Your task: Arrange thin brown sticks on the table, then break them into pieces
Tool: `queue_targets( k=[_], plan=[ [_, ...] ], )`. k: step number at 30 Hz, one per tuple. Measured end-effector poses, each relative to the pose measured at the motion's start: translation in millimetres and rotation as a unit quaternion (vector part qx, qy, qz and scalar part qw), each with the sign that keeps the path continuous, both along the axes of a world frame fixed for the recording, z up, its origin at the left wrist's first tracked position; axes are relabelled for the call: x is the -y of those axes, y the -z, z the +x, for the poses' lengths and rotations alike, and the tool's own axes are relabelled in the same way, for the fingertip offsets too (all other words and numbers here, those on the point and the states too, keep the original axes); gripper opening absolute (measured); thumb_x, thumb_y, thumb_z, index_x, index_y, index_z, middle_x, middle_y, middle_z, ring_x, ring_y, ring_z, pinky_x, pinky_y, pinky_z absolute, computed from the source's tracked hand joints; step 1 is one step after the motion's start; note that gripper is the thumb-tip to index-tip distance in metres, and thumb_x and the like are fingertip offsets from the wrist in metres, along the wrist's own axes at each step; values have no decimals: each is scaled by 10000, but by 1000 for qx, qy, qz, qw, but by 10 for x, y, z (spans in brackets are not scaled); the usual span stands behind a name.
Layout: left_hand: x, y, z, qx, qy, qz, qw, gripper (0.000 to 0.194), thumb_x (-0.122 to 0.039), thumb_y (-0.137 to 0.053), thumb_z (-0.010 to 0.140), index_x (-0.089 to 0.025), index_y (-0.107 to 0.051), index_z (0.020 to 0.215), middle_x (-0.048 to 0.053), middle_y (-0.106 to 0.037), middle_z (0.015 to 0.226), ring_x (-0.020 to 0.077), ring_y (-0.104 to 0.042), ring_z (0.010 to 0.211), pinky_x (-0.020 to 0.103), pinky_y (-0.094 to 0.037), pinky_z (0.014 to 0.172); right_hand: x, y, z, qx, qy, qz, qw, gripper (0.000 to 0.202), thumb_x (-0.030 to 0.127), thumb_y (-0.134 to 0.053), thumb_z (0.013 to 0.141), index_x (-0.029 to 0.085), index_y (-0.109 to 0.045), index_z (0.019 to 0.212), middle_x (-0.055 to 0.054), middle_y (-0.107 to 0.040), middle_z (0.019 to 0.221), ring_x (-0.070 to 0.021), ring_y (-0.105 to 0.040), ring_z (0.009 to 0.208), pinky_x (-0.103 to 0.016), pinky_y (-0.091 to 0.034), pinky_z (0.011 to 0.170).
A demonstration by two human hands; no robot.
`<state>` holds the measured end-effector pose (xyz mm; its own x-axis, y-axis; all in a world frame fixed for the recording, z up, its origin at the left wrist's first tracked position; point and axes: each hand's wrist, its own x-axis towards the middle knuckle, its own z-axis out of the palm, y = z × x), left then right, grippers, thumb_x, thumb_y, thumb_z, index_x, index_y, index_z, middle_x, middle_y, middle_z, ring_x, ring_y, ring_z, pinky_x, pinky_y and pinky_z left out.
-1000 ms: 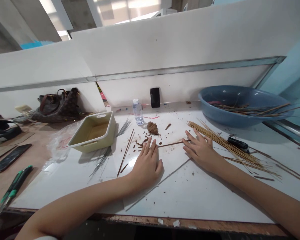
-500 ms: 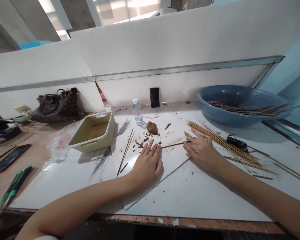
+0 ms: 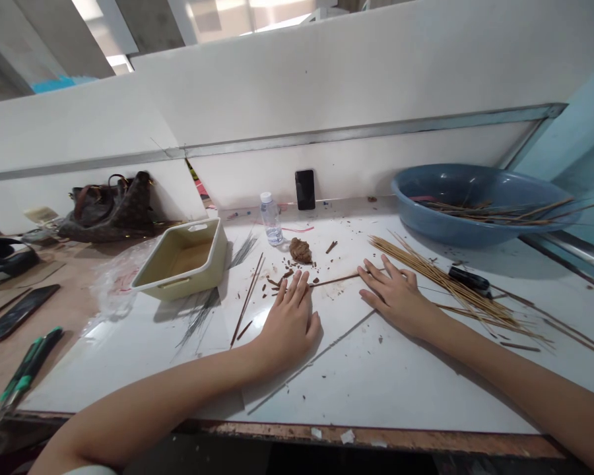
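Observation:
A thin brown clay-like stick (image 3: 334,280) lies across the white board, its ends under my two hands. My left hand (image 3: 290,323) is flat on its left end, fingers together and stretched out. Over the right end rests my right hand (image 3: 393,297), palm down with the fingers spread. Just beyond them sits a lump of brown clay-like material (image 3: 300,251), with several brown crumbs (image 3: 272,285) scattered about it. Beside my right hand lies a bundle of tan thin sticks (image 3: 440,277). Two dark sticks (image 3: 247,300) lie left of my left hand.
A yellow-green tub (image 3: 178,290) stands at left, near thin wires (image 3: 198,320). A water bottle (image 3: 271,221) and an upright phone (image 3: 305,190) are at the back. The blue basin (image 3: 455,227) holds sticks. A black-handled tool (image 3: 469,280) lies on the bundle. Green-handled cutters (image 3: 32,369) lie far left.
My hands have shifted slightly forward and to the left over the brown stick. The stick has moved a little away from me with them.

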<state>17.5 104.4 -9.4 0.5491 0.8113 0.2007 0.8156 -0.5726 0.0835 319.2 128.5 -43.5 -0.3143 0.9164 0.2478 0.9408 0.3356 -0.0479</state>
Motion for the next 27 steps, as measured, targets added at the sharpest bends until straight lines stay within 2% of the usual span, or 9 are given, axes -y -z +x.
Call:
queue_targets(
  k=[4, 9, 15, 18, 20, 24, 27],
  plan=[
    [-10, 0, 5, -21, -14, -14, 1000, 650, -334, -409, 1079, -23, -395, 1649, 187, -149, 1821, 335, 4, 1703, 600, -122, 1391, -11, 5, 12, 7, 18, -20, 1000, 652, 618, -236, 1130, 345, -407, 1697, -42, -362, 1779, -442, -195, 1658, -641, -349, 1165],
    [-16, 25, -14, -32, -22, -15, 999, 666, -377, -389, 1094, -41, -377, 1670, 165, -137, 1828, 322, 44, 1700, 574, -76, 1398, -24, -9, 21, 9, 15, -21, 1000, 665, 628, -227, 1127, 339, -402, 1700, -49, -349, 1785, -459, -183, 1657, -667, -345, 1154],
    [-42, 59, -34, -35, -25, -31, 999, 696, -412, -351, 1105, -47, -311, 1697, 162, -128, 1833, 312, 48, 1703, 562, -75, 1394, -12, -68, 9, -10, -24, 27, 999, 586, 547, -266, 1149, 331, -536, 1622, -87, -457, 1727, -415, -291, 1629, -649, -320, 1151],
    [-44, 54, -32, -22, -23, -28, 999, 679, -381, -360, 1097, -68, -306, 1696, 170, -114, 1836, 327, 15, 1707, 582, -107, 1386, -12, -68, 13, -11, -25, 26, 999, 589, 551, -265, 1150, 313, -566, 1597, -85, -466, 1722, -410, -292, 1629, -632, -335, 1134],
    [-31, 42, -26, -7, -19, -20, 1000, 661, -342, -379, 1084, -76, -314, 1686, 194, -197, 1822, 341, -37, 1709, 601, -131, 1378, -16, -58, 16, -9, -19, 15, 1000, 602, 563, -255, 1148, 310, -554, 1605, -82, -455, 1728, -413, -282, 1632, -625, -346, 1124],
    [9, 10, -10, 29, -22, -1, 999, 578, -312, -437, 1060, -128, -428, 1608, 204, -523, 1625, 373, -258, 1657, 628, -178, 1363, -26, -38, 13, -7, -11, -1, 1000, 617, 578, -237, 1140, 338, -497, 1646, -80, -446, 1735, -423, -278, 1632, -632, -345, 1129],
    [24, -9, 0, 34, -16, 8, 999, 536, -300, -456, 1050, -160, -475, 1567, 178, -568, 1558, 382, -347, 1600, 644, -164, 1361, -32, -29, 6, -4, -2, -12, 1000, 640, 601, -232, 1132, 342, -446, 1677, -79, -437, 1742, -429, -264, 1636, -639, -348, 1136]
  ],
)
